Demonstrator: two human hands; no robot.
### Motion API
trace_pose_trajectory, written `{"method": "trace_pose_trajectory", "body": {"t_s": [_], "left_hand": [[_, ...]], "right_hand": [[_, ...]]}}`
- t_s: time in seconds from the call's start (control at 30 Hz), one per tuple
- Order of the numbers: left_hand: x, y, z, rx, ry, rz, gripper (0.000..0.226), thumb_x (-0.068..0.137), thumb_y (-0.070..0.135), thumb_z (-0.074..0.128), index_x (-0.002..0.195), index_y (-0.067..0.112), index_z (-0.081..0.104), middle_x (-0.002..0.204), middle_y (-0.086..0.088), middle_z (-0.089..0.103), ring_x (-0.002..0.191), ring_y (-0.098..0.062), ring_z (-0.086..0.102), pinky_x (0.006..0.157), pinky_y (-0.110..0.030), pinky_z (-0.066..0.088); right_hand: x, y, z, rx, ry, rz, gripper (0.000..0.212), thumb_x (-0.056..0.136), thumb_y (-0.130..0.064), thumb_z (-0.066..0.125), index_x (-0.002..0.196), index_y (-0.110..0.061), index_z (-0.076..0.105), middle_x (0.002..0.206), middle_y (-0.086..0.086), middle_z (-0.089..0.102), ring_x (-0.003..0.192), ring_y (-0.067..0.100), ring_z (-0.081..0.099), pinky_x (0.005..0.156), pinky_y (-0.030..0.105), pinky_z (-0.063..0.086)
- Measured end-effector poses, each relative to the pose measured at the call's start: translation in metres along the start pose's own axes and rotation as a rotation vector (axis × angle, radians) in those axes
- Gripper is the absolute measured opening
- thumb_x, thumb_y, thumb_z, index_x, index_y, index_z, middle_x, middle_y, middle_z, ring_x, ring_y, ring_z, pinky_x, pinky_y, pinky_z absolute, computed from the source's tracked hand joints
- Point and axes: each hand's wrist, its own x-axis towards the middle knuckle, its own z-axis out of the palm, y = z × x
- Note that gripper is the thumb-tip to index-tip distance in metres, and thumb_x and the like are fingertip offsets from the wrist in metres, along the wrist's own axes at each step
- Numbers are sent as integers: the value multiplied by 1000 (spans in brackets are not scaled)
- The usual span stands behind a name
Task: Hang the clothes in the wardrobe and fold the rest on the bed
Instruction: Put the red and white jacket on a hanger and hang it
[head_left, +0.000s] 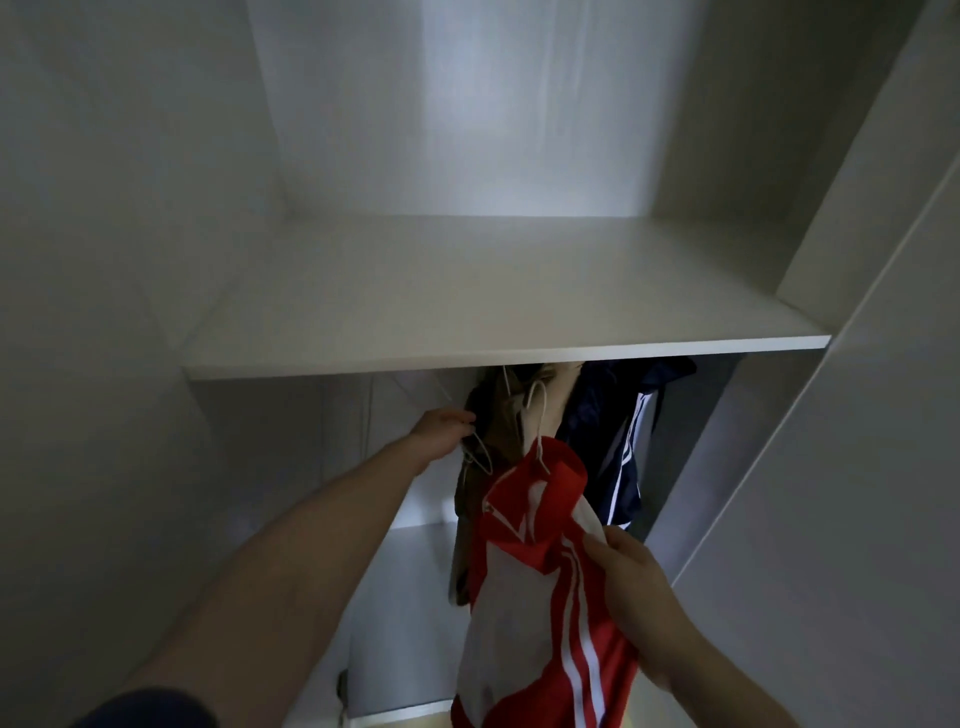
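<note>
both hands at the wardrobe, red and white jersey on its hanger
left hand (441, 431) fingers (464, 417) curl round a white hanger (479, 453) beside the brown garment (506, 415); right hand (631, 587) fingers pinch the red and white jersey (540, 597), which hangs from its own white hanger (537, 415) just under the white shelf (493, 291), in front of the brown garment and left of a navy striped jacket (618, 441)

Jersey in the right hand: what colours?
Red and white jersey with white stripes, head view.
</note>
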Motion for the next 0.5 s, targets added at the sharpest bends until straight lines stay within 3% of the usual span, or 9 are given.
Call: {"method": "trace_pose_trajectory", "body": {"t_s": [0.2,0.3,0.4,0.5], "left_hand": [[36,1,23,-46,-14,-60,47,101,8,58,148,9,52,149,-12,53,115,-21,57,92,-24,45],[43,-5,18,-26,4,-85,44,102,11,56,145,7,53,138,-8,59,89,-13,57,77,-23,48],[42,-11,7,-59,2,-101,49,103,12,57,150,11,48,143,-8,53,104,-17,52,88,-25,44],[40,-14,0,-89,-32,-90,50,103,11,55,151,18,48,149,-5,47,114,-17,45,83,-24,44]], "right_hand": [[16,-6,-12,-104,-32,1,25,107,-30,53,105,-12,70,95,13,78,91,33,76,95,56,58],[18,-6,-17,-111,-61,25,25,107,-31,53,106,-14,70,92,8,79,88,29,78,95,52,59],[18,-7,-17,-102,-83,35,22,106,-27,56,105,-11,71,93,11,79,90,31,77,98,54,57],[15,-10,-13,-107,-99,27,23,107,-26,54,106,-11,72,92,8,79,89,29,77,98,52,57]]}}
